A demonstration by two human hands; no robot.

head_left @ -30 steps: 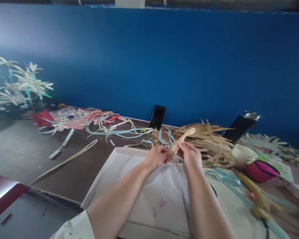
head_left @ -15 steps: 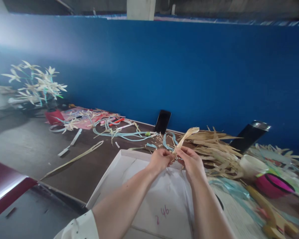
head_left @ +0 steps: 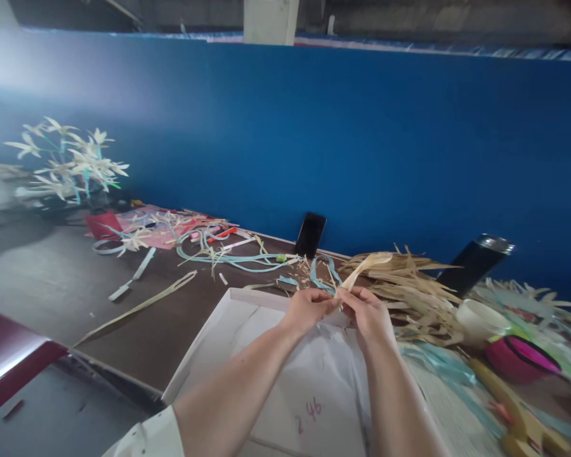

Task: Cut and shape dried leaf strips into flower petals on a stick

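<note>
Husk strip: the pale dried husk strip [head_left: 368,261] is above the far edge of the white cardboard tray [head_left: 238,324], its broad end pointing away from the tray and to the right.
Left hand: the left hand [head_left: 309,311] is over the tray's far part; its fingers seem to pinch the narrow lower end, though their tips are partly hidden.
Right hand: the right hand [head_left: 367,311], also over the tray, pinches the strip between thumb and fingers, close beside the left one.
Tearing: in my judgement, the strip could split along its length if the hands twist too strongly, because dry fibre is usually brittle.
Slipping: the narrow end offers little surface, so a loose pinch could let it turn or drop into the tray.
Mixing: beyond the tray, to its right, lies a similar husk pile [head_left: 419,285]; a strip fallen there could be hard to find.
Glue gun: the yellow glue gun [head_left: 518,422] is right of the tray; a wide elbow movement could knock it.
</note>
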